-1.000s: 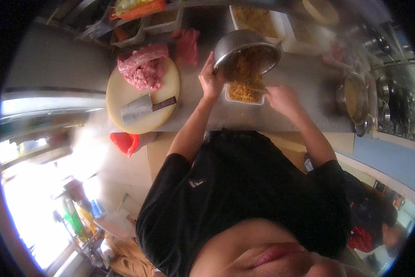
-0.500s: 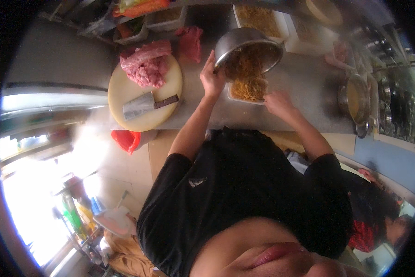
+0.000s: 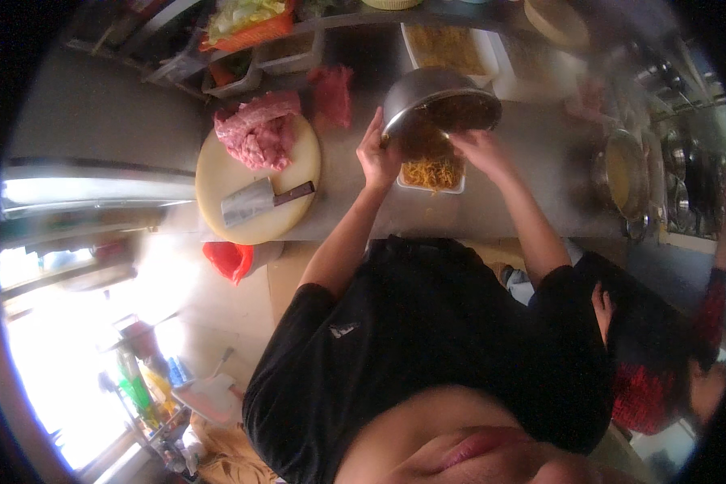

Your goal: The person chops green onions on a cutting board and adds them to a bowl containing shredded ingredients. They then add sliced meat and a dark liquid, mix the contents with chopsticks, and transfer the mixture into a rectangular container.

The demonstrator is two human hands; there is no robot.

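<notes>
A steel mixing bowl (image 3: pixel 427 87) is tilted with its mouth facing toward me, above a small white tray (image 3: pixel 405 185). My left hand (image 3: pixel 376 155) is closed on the bowl's left rim. Yellow-brown shredded food (image 3: pixel 432 173) heaps in the tray, and some strips hang over its near edge. More of the shreds lie inside the bowl, at its lower lip. My right hand (image 3: pixel 482 152) is at the right of the bowl's mouth, fingers stretched toward the shreds; their tips are partly lost in shadow.
Left on the counter, a round cutting board (image 3: pixel 294 211) carries raw meat (image 3: pixel 258 133) and a cleaver (image 3: pixel 250 201). Another meat piece (image 3: pixel 330 95) lies beyond it. A large white tray (image 3: pixel 492 60) stands behind the bowl, pots (image 3: pixel 623 179) at right. A co-worker (image 3: pixel 645 387) is at lower right.
My right hand has moved from the small tray's right edge up to the bowl's mouth. My left hand still holds the tilted bowl. The co-worker's arm now reaches along the right side.
</notes>
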